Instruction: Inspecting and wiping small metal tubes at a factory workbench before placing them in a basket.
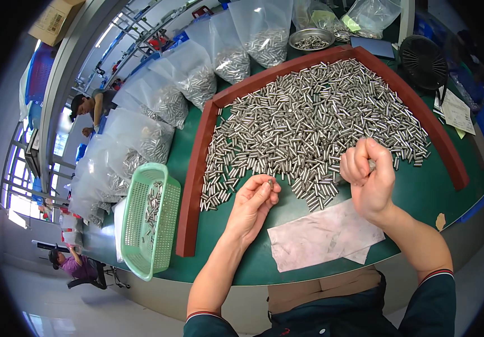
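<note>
A wide heap of short, shiny metal pins [315,118] is spread over the green table. At its near edge, my left hand [251,205] is closed in a pinch, and a small metal pin [270,182] shows at the fingertips. My right hand [370,180] is curled into a fist over the heap's right near side. A glint of metal shows between its thumb and fingers; how much it holds is hidden. Between my forearms lies a smudged, pale pink cloth [315,236], touched by neither hand's fingers.
A dark red wooden frame [197,185] borders the heap. Left of it stands a green plastic basket [166,224] with some pins. Clear bags of pins [197,81] line the far left. Farther back are a metal bowl [295,42] and a black fan [423,62]. Two people are at left.
</note>
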